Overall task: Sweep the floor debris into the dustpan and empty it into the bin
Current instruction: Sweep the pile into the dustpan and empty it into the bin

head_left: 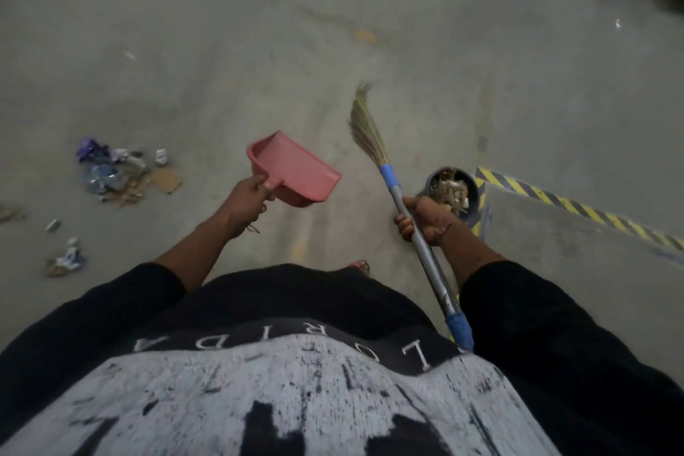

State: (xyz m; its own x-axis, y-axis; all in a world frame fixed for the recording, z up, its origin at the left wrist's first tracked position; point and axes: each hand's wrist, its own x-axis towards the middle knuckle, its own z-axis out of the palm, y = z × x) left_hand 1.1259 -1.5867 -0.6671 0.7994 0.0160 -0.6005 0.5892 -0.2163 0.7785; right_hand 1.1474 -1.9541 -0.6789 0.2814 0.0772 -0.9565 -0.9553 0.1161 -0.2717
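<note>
At nine o'clock a loose heap of crumpled wrappers and cardboard scraps (122, 168) lies on the dull concrete floor (222, 48), well apart from the left hand (248, 202), which grips the stub handle of a smooth pink plastic dustpan (294, 168) held at its one o'clock. The right hand (425, 220) clasps the broom (392, 178) by its grey metal shaft, straw bristles fanning toward twelve o'clock. Just beside it at two o'clock, a round dark bin (477, 189) holds litter.
</note>
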